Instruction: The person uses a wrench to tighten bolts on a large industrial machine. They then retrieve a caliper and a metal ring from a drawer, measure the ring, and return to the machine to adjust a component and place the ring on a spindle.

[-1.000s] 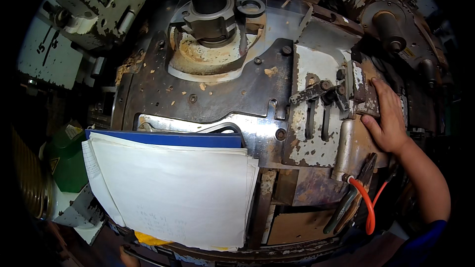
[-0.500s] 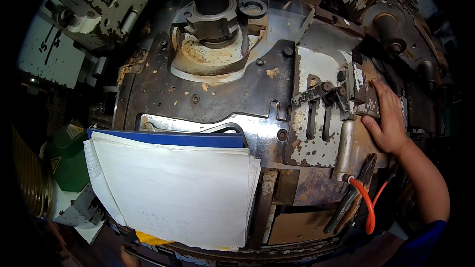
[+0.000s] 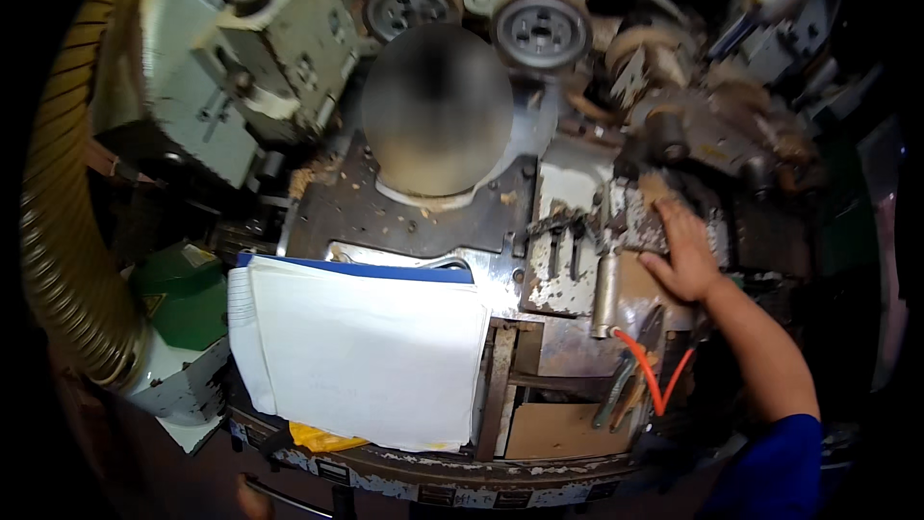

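My right hand (image 3: 685, 255) rests on the worn metal part at the right of the machine, fingers stretched out and thumb apart, holding nothing. Beside it stand a silver air cylinder (image 3: 605, 294) and a scuffed white slotted plate (image 3: 566, 265). An orange air hose (image 3: 647, 366) curves from the cylinder's lower end. Below the hand lie pliers (image 3: 616, 395) with worn grips. To the left, a stack of white papers (image 3: 361, 356) lies over a blue folder (image 3: 356, 268). My left hand does not show.
Two grooved wheels (image 3: 542, 31) sit at the back. A ribbed yellowish duct (image 3: 72, 231) runs down the left, near a green housing (image 3: 178, 294). Wood chips dot the dark metal bed (image 3: 337, 212). A yellow item (image 3: 325, 438) pokes out under the papers. A blurred oval covers the centre back.
The view has shifted, bringing in the wheels at the back and more of the duct. My right hand stays on the same machine part.
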Demonstrator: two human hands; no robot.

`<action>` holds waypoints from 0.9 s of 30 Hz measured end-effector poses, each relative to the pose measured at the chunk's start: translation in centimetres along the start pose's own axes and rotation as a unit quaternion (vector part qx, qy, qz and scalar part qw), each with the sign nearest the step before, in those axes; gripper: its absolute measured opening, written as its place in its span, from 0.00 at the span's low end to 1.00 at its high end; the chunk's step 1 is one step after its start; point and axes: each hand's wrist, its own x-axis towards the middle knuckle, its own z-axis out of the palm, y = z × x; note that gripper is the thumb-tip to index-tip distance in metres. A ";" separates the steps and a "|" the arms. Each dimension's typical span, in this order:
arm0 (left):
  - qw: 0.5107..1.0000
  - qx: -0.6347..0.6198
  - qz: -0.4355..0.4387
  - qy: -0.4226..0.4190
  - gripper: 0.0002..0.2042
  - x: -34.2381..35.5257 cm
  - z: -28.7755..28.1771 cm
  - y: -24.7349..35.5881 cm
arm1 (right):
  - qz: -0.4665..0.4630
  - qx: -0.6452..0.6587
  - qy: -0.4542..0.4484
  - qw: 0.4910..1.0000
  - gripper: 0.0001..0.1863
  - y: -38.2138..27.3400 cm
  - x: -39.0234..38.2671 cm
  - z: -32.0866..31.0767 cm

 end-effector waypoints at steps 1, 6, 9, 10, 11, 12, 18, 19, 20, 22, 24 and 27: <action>1.000 0.004 0.030 0.003 0.19 0.2 0.7 -1.9 | 0.011 0.021 -0.038 0.999 0.49 0.1 0.1 -1.0; 0.999 -0.032 -0.010 -0.017 0.28 0.6 3.0 -4.1 | 0.040 0.077 0.228 0.970 0.20 -4.9 2.0 -9.4; 0.995 0.093 0.000 -0.020 0.34 -2.3 -1.3 0.8 | -0.118 0.057 0.253 0.959 0.14 -13.3 8.3 -11.0; 0.996 0.093 0.009 0.004 0.35 -3.6 -2.9 3.0 | -0.140 0.025 0.239 0.961 0.13 -15.6 10.5 -10.7; 0.995 0.094 0.017 0.030 0.35 -5.2 -4.5 5.3 | -0.161 -0.005 0.225 0.961 0.13 -17.4 12.9 -9.8; 0.994 0.095 0.029 0.051 0.36 -6.6 -6.0 7.4 | -0.142 -0.048 0.190 0.970 0.12 -18.8 14.7 -9.1; 0.990 0.114 -0.012 0.079 0.39 -17.0 -9.9 8.3 | 0.056 -0.067 0.043 0.995 0.15 -20.1 25.1 -1.1; 0.991 0.111 -0.038 0.066 0.39 -19.5 -9.4 7.0 | 0.083 -0.072 0.022 0.994 0.15 -20.3 25.5 -0.3; 0.991 0.109 -0.063 0.054 0.40 -21.4 -8.9 5.9 | 0.109 -0.076 0.005 0.991 0.16 -20.6 26.2 0.1; 0.988 0.097 -0.117 0.036 0.40 -25.0 -7.7 4.0 | 0.152 -0.039 -0.021 0.987 0.18 -20.8 27.1 0.7; 0.985 0.094 -0.147 0.015 0.40 -27.7 -6.3 2.1 | 0.140 -0.004 0.006 0.990 0.18 -20.9 26.6 1.4; 0.984 0.084 -0.159 -0.005 0.41 -29.9 -4.2 0.2 | 0.126 0.009 0.031 0.992 0.17 -19.5 26.5 2.4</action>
